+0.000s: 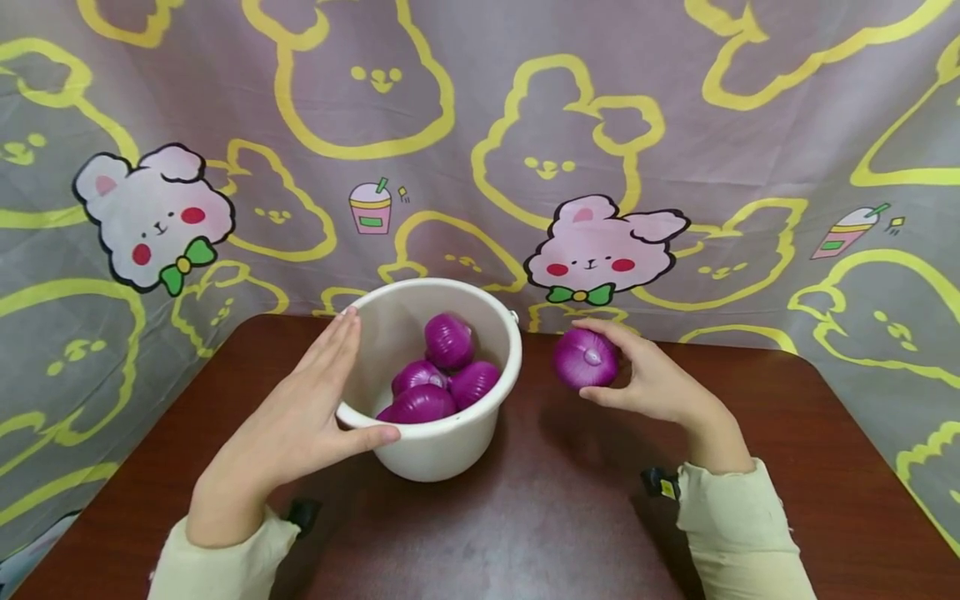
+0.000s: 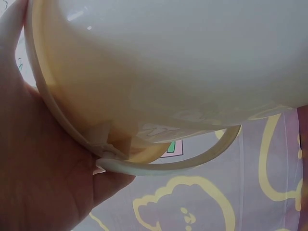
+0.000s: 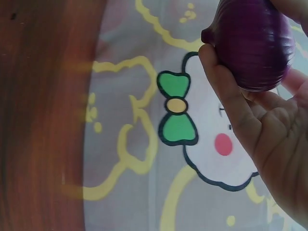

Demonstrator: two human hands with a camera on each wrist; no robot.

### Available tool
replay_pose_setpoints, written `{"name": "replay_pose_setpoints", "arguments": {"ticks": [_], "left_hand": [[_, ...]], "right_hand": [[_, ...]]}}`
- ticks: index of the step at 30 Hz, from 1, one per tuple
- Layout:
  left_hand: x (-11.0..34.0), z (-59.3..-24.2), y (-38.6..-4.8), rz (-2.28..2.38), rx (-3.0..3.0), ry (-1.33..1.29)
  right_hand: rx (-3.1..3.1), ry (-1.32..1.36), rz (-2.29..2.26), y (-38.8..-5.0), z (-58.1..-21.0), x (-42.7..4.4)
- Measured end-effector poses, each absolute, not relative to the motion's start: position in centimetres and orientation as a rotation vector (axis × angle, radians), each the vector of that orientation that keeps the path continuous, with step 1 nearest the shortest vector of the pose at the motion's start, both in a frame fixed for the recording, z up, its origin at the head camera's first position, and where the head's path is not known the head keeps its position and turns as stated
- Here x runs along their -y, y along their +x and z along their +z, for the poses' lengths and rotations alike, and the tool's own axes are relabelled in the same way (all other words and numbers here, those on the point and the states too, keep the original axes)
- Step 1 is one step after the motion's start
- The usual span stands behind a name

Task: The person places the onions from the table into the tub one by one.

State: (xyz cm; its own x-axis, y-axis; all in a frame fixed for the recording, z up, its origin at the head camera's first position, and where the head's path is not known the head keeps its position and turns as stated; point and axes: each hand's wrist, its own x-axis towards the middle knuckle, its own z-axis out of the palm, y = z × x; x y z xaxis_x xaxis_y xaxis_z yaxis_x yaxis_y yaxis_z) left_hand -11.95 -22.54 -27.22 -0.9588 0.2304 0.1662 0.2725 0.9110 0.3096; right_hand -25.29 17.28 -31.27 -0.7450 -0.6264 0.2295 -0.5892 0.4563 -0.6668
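Observation:
My right hand [image 1: 660, 379] grips a purple onion [image 1: 577, 358] between thumb and fingers, above the table to the right of the bucket. In the right wrist view the same onion [image 3: 255, 48] shows its pointed end past the fingers. A white bucket [image 1: 442, 450] stands at the middle of the table, and several purple onions [image 1: 423, 404] lie inside it. Against the bucket's left side rests my left hand [image 1: 300, 417], its fingers straight along the rim and its thumb spread over the near edge. The left wrist view has the bucket's handle [image 2: 192, 163] hanging beside that hand.
The bucket stands on a dark brown table [image 1: 525, 533]. Behind it and at both sides hangs a grey curtain [image 1: 442, 183] with yellow outlines and cartoon rabbits. Small black devices are at both wrists, the right one [image 1: 660, 483] bearing a yellow mark.

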Motion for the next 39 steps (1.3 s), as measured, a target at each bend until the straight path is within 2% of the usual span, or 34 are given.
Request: {"name": "replay_pose_setpoints", "arguments": {"ticks": [21,39], "left_hand": [[22.4,-27.4,-11.9,-0.506,2.949,-0.391],[22.5,-27.2,-11.9,-0.476,2.945,-0.4]], "right_hand": [[-2.595,-1.093,-1.299,-23.8,-29.2,-17.5],[-2.649,-1.264,-1.265,-22.9,-27.2,-17.1]]}}
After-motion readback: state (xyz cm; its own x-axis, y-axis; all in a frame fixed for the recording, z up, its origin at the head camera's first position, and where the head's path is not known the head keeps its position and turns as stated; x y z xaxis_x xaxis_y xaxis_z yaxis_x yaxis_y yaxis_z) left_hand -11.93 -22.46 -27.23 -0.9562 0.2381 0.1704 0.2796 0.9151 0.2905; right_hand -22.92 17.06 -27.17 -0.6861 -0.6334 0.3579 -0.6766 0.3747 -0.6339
